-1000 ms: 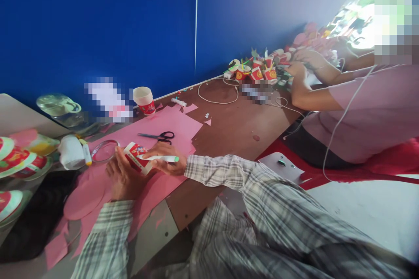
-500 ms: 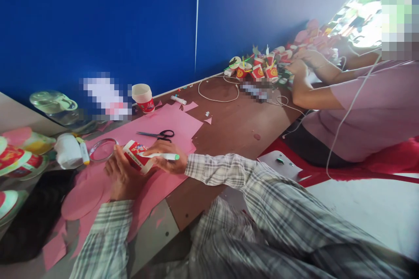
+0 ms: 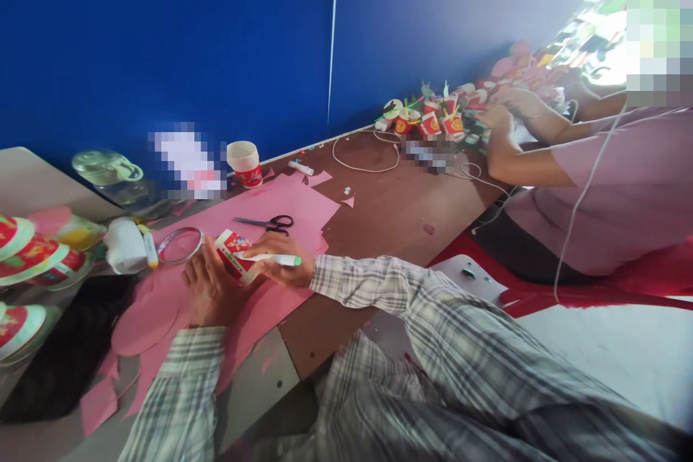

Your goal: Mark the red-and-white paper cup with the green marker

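Observation:
My left hand is closed around a red and white printed paper cup, tilted on its side above the pink paper. A white marker pen with a green end is pinched in my right hand. Its tip end points at the cup's printed side; whether it touches cannot be made out. Just beyond my hands lie black-handled scissors. A clear round ring, like a roll of tape, is beside my left fingers.
Another paper cup stands by the blue wall. On the left are stacked cups, a white roll, a water jug and a dark flat object. A co-worker sits at right near several decorated cups and cables.
The camera view has shifted a little, so most things appear slightly further right. Both hands keep the same hold on the cup and marker pen.

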`<state>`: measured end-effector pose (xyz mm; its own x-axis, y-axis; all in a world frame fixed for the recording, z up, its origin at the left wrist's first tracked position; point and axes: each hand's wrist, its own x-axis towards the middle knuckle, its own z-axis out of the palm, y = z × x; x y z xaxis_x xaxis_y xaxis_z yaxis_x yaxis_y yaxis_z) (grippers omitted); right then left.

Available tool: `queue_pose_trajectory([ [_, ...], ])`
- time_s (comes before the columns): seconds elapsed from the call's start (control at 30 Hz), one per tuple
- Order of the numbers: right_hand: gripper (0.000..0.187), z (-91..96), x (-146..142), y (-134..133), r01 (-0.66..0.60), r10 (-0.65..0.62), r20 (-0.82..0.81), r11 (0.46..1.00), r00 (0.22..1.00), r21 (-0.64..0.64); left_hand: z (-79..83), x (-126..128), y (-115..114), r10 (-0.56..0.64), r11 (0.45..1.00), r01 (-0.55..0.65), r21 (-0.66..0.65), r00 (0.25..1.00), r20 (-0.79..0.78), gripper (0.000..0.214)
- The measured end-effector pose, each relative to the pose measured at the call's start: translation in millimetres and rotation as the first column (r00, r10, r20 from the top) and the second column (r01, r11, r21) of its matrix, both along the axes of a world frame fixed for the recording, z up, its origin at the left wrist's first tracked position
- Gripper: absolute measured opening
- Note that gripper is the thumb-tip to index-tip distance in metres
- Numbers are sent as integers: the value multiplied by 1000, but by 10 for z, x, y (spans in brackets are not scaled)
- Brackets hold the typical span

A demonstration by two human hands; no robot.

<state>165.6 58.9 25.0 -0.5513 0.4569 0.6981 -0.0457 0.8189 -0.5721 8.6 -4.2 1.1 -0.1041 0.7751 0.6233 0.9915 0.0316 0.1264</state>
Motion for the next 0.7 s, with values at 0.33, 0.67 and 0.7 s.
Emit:
queue_pose_trajectory([
  [0.33, 26, 7, 36, -2, -29, 29, -4, 998, 1000, -55, 9, -2, -1, -10, 1000, 11, 22, 999, -32, 108],
  [0.67, 23, 4, 40, -22, 2, 6, 70, 994, 998, -107, 4, 3, 0, -10, 999, 11, 39, 999, -36, 109],
  [0.7, 24, 9, 40, -25, 19, -11, 67, 993, 998, -119, 7, 3, 1, -8, 999, 10, 38, 999, -34, 109],
])
